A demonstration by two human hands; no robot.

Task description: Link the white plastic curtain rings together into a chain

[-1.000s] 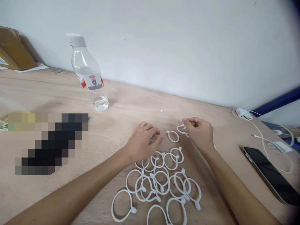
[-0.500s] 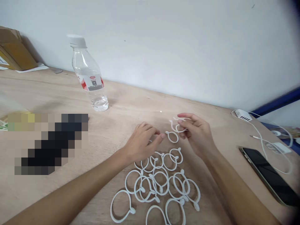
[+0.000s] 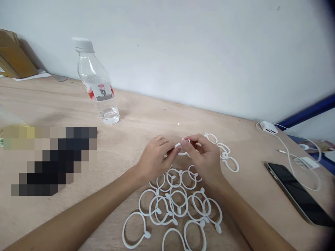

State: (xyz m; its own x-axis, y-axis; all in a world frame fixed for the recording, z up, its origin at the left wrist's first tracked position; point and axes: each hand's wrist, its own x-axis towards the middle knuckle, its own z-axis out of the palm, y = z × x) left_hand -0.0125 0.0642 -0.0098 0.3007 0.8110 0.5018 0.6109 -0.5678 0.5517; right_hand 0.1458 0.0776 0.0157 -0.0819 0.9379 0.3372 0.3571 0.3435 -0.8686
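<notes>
Between my two hands is one white ring (image 3: 182, 153), raised above the pile. My left hand (image 3: 157, 158) pinches its left side with thumb and fingertips. The fingers of my right hand (image 3: 205, 155) close on its right side, near the small tab. Below my hands, several white rings with tabs (image 3: 179, 204) lie overlapping on the wooden table (image 3: 104, 209). A smaller group of white rings (image 3: 232, 164) rests just right of my right hand.
A water bottle (image 3: 101, 87) stands at the back left, with a cardboard box (image 3: 15, 55) beyond it. On the right are a black phone (image 3: 298, 195), a white charger hub (image 3: 268, 127) and cables. A blurred dark item (image 3: 57, 160) lies at the left.
My right hand has moved left and down to meet my left hand at one ring. The rings it held or covered now lie on the table to its right.
</notes>
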